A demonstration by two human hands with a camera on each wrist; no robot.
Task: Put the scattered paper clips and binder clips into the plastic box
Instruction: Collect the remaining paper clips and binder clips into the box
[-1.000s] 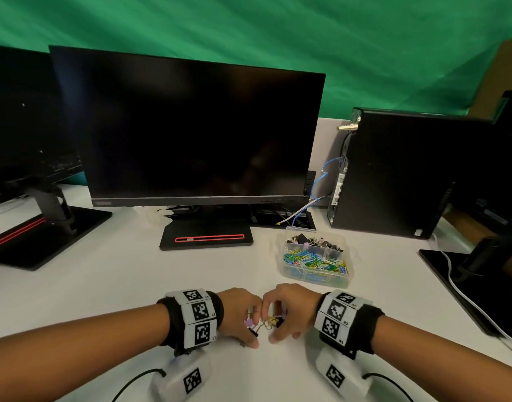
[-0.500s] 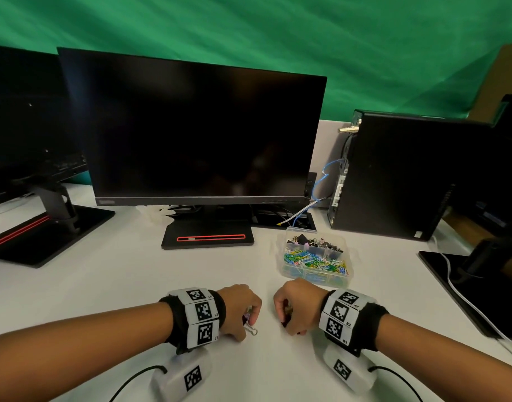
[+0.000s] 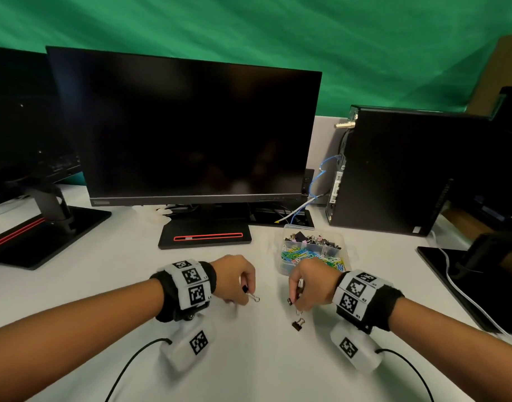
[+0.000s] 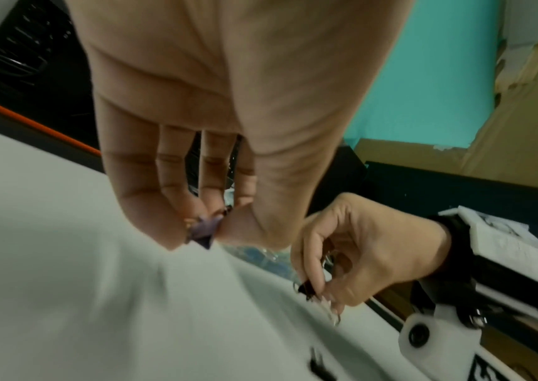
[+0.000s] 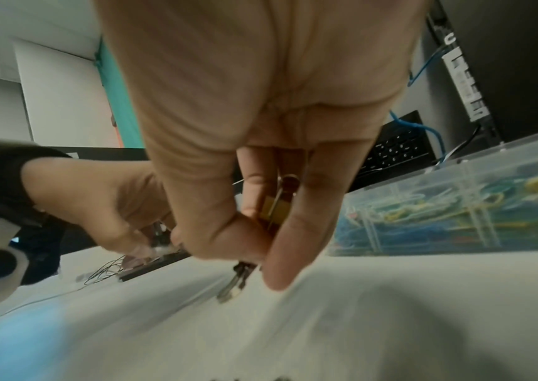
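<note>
Left hand (image 3: 234, 278) hovering just above the white desk (image 3: 104, 285), knuckles up, fingers curled down and pinching a purple binder clip (image 4: 203, 230) between thumb and fingertips; a wire handle (image 3: 253, 298) sticking out below the fist in the head view. Right hand (image 3: 309, 287) in the same sort of pose, wrist raised, fingers bunched downward and clamped on a gold binder clip (image 5: 275, 210) tucked against the palm, plus a small black clip (image 3: 290, 301) at the fingertips. Hard to say exactly how many clips in that fist, bit blurry. Both hands apart, not touching each other.

Taking the plastic box (image 3: 289, 266) as the landmark: right hand just in front of the box's near edge, nearly overlapping it in the head view; left hand further off to the box's left. One loose black binder clip (image 3: 297, 324) lying on the desk in front of the box, just below the right hand's fingertips and not touched. Box itself open, coloured paper clips (image 3: 301, 253) in the near compartments, dark binder clips (image 3: 312, 239) in the far ones. Behind the box, a monitor base (image 3: 205, 236) to the left and a black computer tower (image 3: 399, 172) to the right.
</note>
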